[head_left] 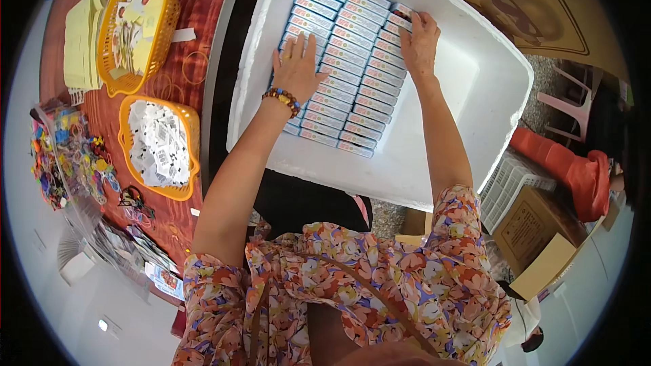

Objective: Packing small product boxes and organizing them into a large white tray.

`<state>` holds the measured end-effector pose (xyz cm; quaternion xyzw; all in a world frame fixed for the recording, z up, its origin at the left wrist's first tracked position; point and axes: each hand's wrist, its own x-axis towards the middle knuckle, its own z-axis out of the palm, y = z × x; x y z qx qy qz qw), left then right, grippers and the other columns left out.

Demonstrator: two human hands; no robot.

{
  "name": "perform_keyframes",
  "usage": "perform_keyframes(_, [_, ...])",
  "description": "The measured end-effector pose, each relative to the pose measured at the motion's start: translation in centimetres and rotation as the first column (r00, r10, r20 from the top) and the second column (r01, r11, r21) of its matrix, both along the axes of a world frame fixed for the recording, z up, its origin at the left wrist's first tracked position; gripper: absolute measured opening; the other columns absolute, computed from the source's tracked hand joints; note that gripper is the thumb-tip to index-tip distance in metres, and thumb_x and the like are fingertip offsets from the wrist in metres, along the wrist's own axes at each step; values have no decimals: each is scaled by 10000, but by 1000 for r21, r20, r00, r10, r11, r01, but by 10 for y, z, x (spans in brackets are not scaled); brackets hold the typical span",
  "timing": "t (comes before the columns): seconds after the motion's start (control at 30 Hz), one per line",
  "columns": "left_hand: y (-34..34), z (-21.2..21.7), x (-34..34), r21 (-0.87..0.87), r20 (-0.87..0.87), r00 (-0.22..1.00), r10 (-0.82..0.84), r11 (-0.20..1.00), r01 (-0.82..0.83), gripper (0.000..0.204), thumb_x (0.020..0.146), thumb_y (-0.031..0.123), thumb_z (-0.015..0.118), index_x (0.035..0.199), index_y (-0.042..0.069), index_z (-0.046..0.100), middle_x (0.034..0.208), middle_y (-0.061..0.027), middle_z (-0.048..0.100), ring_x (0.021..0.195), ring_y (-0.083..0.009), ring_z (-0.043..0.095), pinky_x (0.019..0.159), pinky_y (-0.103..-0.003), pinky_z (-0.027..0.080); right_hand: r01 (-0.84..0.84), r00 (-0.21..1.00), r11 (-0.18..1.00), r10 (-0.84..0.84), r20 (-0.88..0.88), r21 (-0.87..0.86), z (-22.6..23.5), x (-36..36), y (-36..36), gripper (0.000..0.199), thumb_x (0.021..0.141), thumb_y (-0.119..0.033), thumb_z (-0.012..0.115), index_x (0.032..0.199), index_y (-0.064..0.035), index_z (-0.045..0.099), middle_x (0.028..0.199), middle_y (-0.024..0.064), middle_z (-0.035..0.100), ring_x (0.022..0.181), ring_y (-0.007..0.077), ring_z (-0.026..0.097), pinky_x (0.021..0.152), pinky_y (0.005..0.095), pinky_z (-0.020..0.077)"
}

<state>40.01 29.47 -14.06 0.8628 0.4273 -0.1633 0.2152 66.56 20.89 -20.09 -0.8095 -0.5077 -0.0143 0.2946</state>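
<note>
Small white-and-blue boxes [342, 71] stand packed in three columns inside a white foam box [447, 156]. My left hand [296, 64], with a beaded bracelet at its wrist, lies with fingers spread over the left and middle columns. It rests on the boxes and grips none. At the far end of the right column, my right hand [420, 44] has its fingers and thumb bent about the end of a small box [401, 10]. That box shows a darker, coloured face. My right fingertips partly hide their contact with it.
A red table on the left bears a yellow basket of printed cards [129, 81], a yellow-rimmed basket of small white packets [135, 105] and colourful bands [74, 156]. Cardboard boxes [536, 224], a white crate [505, 190] and a pink stool [569, 105] stand at the right.
</note>
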Motion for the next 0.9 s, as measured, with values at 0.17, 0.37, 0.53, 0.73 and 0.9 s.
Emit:
perform_keyframes(0.17, [-22,26,-22,-109,63,997,52,993,-45,835,939,359,657,1570,41,213,1602,-206,271,1501,-384,201,1197,-581,151,51,996,981,-35,88,-187,11,-5,1,395,871,-167,710,1230,-27,621,1318,205,520,1208,395,486,1033,443,432])
perform_keyframes(0.37, [-62,55,-80,-141,447,887,119,988,-61,630,869,249,714,1379,-35,477,1338,-253,574,1249,-388,540,1078,-477,387,-137,983,983,120,-140,-124,2,-22,10,388,869,-146,692,1231,-44,599,1318,215,516,1243,409,463,1081,491,371])
perform_keyframes(0.53, [-121,99,-92,-178,720,693,26,973,149,515,870,193,690,1309,-38,549,1245,-207,626,1129,-362,618,992,-433,485,-243,967,956,251,30,-165,-70,86,-29,474,964,-156,561,1407,-17,468,1436,231,455,1353,399,393,1153,475,311])
perform_keyframes(0.73, [-164,174,-188,52,847,526,82,971,-235,359,884,119,672,1219,0,629,1205,-137,667,1042,-315,658,921,-408,528,-198,963,925,246,113,-323,-43,63,0,454,989,-218,562,1376,19,540,1378,218,570,1268,401,529,1086,450,415])
perform_keyframes(0.9, [-202,207,-315,426,749,575,328,427,-798,239,878,83,681,1111,35,659,1077,-134,674,1031,-338,642,936,-440,503,-142,989,987,140,-39,-73,29,23,25,431,995,-168,575,1374,32,538,1348,194,608,1215,328,601,1034,394,466])
